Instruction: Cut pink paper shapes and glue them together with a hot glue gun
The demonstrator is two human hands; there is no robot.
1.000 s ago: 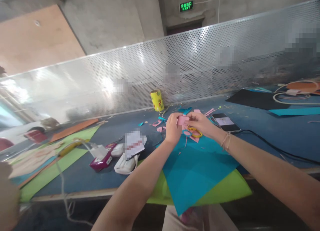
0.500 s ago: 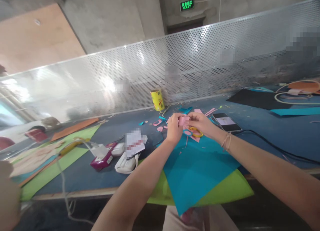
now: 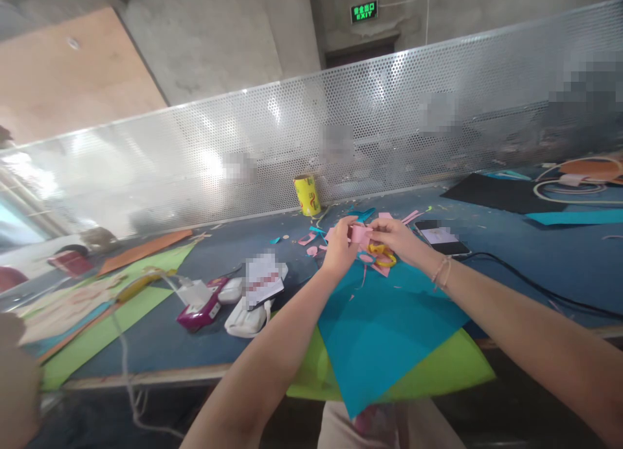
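Note:
Between my two hands is a small piece of pink paper (image 3: pixel 361 233), slightly curved. My left hand (image 3: pixel 341 244) is closed on its left side. On the right side, the fingers of my right hand (image 3: pixel 389 236) pinch its edge. Just below my hands lie yellow-handled scissors (image 3: pixel 386 257), their blades hidden among pink and blue paper scraps (image 3: pixel 313 250). Nearer to me, a large blue sheet of paper (image 3: pixel 387 326) rests over a green sheet (image 3: pixel 442 371), both reaching past the table's front edge.
A yellow can-shaped container (image 3: pixel 307 196) stands by the perforated metal screen (image 3: pixel 272 137). A phone (image 3: pixel 442 238) with a black cable lies to the right. At left are a purple power strip (image 3: pixel 198 313), a white charger (image 3: pixel 246 319) and coloured sheets (image 3: pixel 111 332). Black paper (image 3: pixel 491 193) lies back right.
The pink paper has turned a little between my fingers, and my right hand has shifted slightly right. More of the yellow scissors handle shows now.

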